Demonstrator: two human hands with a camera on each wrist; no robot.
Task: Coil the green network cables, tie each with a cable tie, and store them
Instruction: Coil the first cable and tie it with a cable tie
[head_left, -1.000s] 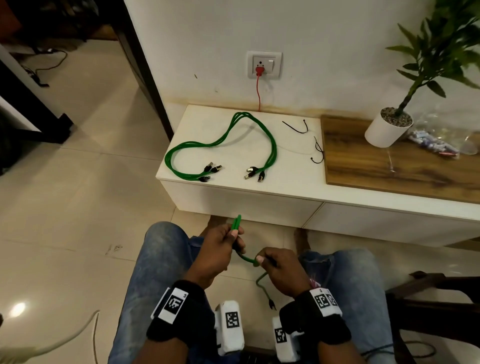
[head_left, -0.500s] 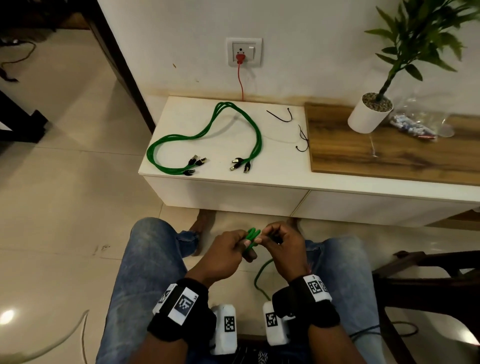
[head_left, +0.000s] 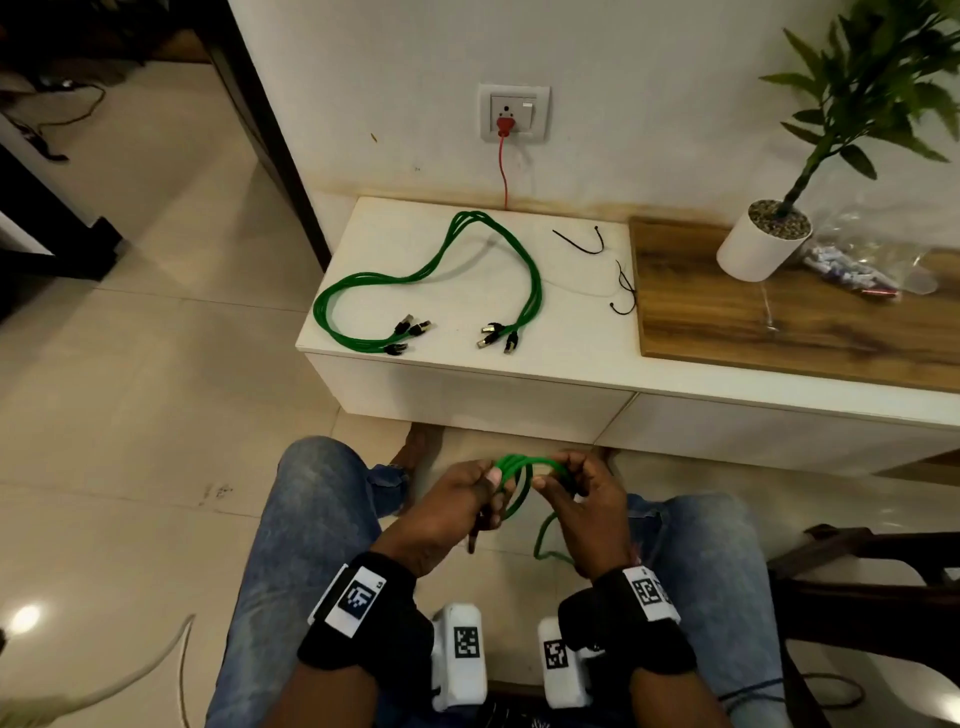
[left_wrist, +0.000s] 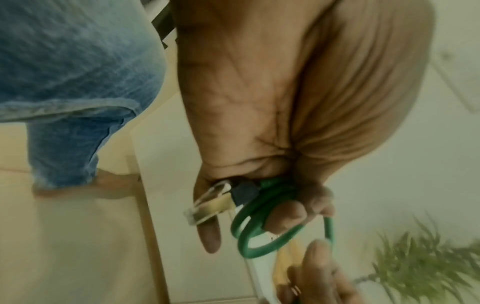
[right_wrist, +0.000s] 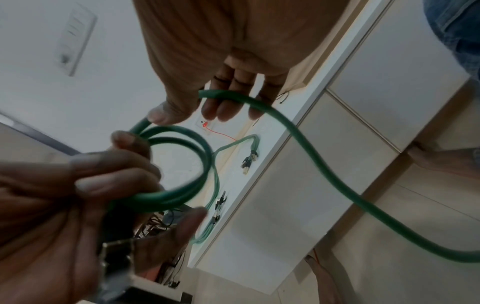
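Over my lap, my left hand (head_left: 491, 480) grips a small coil of green network cable (head_left: 522, 475), and its plug (left_wrist: 210, 205) sticks out below the fingers. My right hand (head_left: 550, 475) pinches the same cable (right_wrist: 311, 144) beside the coil and lays it against the loops. The free tail (head_left: 543, 535) hangs down between my knees. Several more green cables (head_left: 431, 280) lie loose on the white cabinet (head_left: 467, 374), plugs toward me. Two black cable ties (head_left: 582, 244) (head_left: 623, 291) lie to their right.
A wooden board (head_left: 779, 322) covers the cabinet's right part and carries a white potted plant (head_left: 758, 244) and a clear plastic bag (head_left: 857, 260). A wall socket with a red plug (head_left: 511, 111) sits above. A dark chair frame (head_left: 857, 571) stands at my right knee.
My hands have come together and the single bend of cable between them has become a small coil of loops held in my left hand.
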